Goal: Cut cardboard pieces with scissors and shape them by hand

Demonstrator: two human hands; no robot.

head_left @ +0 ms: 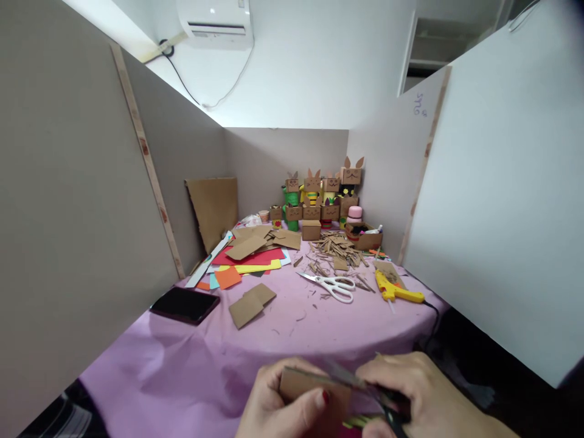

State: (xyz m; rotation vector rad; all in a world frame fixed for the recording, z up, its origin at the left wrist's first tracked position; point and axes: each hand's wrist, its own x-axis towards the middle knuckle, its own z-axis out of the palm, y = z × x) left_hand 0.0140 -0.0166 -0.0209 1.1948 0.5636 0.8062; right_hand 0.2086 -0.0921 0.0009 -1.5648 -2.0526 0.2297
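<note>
At the bottom of the head view, my left hand (285, 398) is closed around a brown cardboard piece (314, 395), thumb across its front. My right hand (410, 380) grips dark-handled scissors (391, 406), fingers wrapped at the handles. The blurred blades point left and lie along the top edge of the cardboard; whether they are closed on it I cannot tell. Something green and thin shows below the scissors, too unclear to name. Ahead of my hands, two cardboard squares (247, 310) overlap on the pink cloth (191, 359).
White scissors (335, 286) lie mid-table beside cardboard scraps (337, 248). A yellow glue gun (396, 291) is at right, its cord trailing off the edge. A phone (185, 305) and coloured paper (246, 255) sit left. Cardboard animal figures (312, 213) stand at the back between partition walls.
</note>
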